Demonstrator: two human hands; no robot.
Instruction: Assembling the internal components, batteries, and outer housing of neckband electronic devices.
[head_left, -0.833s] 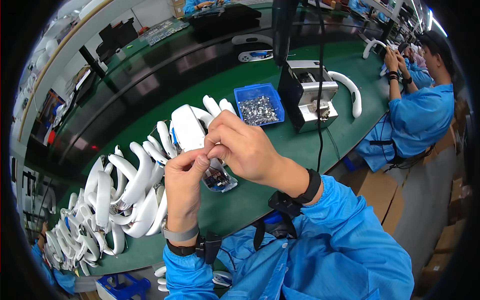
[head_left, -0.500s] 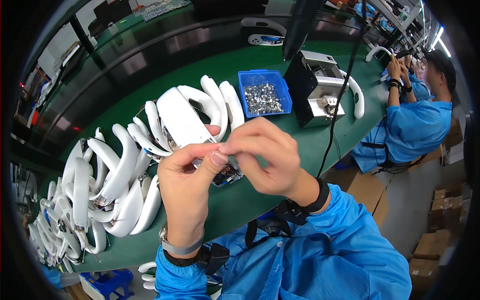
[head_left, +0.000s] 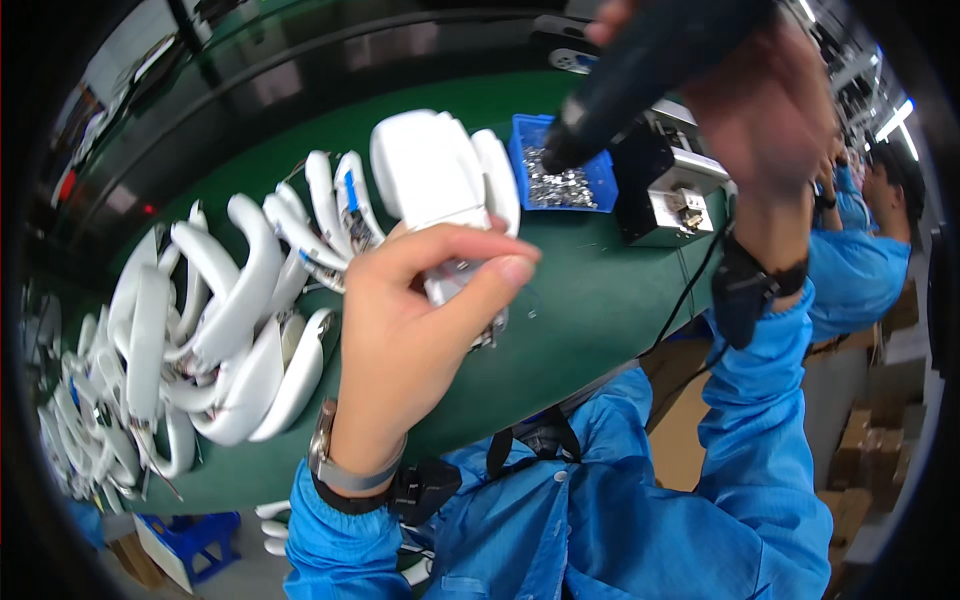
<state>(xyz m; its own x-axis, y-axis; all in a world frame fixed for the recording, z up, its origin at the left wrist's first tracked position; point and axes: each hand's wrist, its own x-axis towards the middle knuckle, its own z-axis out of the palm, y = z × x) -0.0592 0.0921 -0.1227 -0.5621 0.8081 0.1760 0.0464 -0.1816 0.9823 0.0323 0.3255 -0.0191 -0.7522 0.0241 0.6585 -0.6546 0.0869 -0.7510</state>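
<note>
My left hand (head_left: 405, 325) is closed around a white curved plastic casing (head_left: 425, 165), its thumb and forefinger stretched along the near end. Some inner parts of the casing show below those fingers, and the rest lies behind my hand. Raised at the upper right, my right hand (head_left: 775, 115) is blurred but wrapped round a black electric screwdriver (head_left: 650, 70). Its tip points down and left, over the blue bin (head_left: 563, 203) of small metal parts. The tip stands apart from the casing.
Many white curved casings (head_left: 250, 290) are heaped along the left of the green table (head_left: 590, 300). A black and silver machine (head_left: 680, 185) stands right of the bin, beside a dark cable (head_left: 690, 295). At the far right sits another person in blue (head_left: 860, 270).
My right hand has left the left hand's fingertips, gone up and right, and taken hold of the electric screwdriver, now tilted. My left hand keeps the casing.
</note>
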